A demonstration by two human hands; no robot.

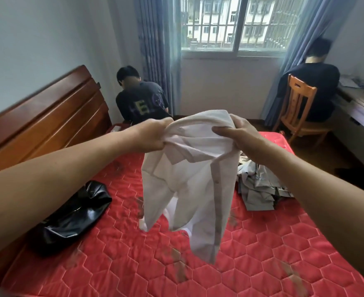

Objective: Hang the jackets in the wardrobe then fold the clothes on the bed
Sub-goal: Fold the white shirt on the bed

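Both arms were stretched out over the bed. The left hand (153, 133) was clenched round a bunch of fabric at the top left of a white shirt (189, 179), fingers curled tight. The right hand (239, 133) gripped the shirt's top right edge, thumb laid across the front and fingers tucked behind the cloth.

The shirt was held up in the air between the two hands, above the middle of the red quilted mattress (262, 243). Its body and sleeves hung down loose and creased. The lowest tip looked clear of the mattress, though I could not be certain.

A crumpled pile of grey clothes (258, 187) lay on the mattress just right of the hanging shirt. A glossy black item (73, 217) lay near the left edge, below the wooden headboard (48, 116); jacket or bag, I could not tell.

One person (142, 99) sat low beyond the bed's far corner, back turned. Another (314, 82) sat on a wooden chair (299, 108) at the desk (359, 103) on the right. A barred window (234, 24) with blue curtains (155, 50) filled the far wall.
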